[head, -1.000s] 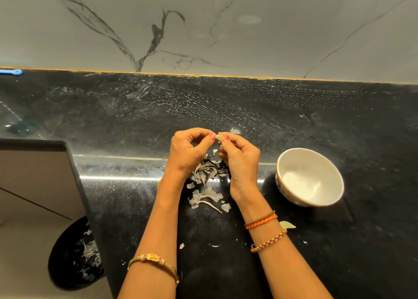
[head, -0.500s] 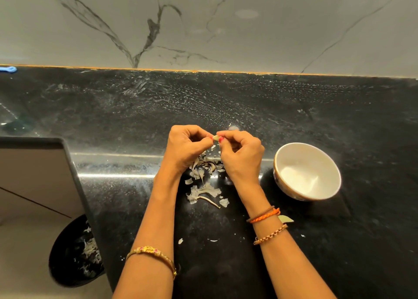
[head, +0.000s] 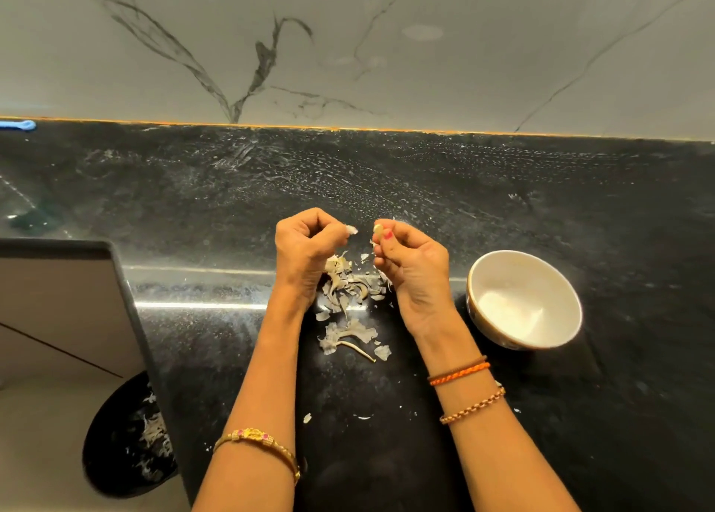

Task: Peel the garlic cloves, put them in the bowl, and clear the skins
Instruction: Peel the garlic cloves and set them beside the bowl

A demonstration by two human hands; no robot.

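Both hands hover over the skins (head: pixel 350 283), slightly apart. The left hand (head: pixel 305 250) pinches a skin flake (head: pixel 351 230); the right hand (head: pixel 412 266) pinches the clove (head: pixel 378 230), left of the bowl (head: pixel 524 298).

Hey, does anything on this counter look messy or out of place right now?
Only peeling mess: garlic skins lie heaped on the counter between the hands, with stray flakes nearer the person. The bowl sits upright. Nothing looks damaged.
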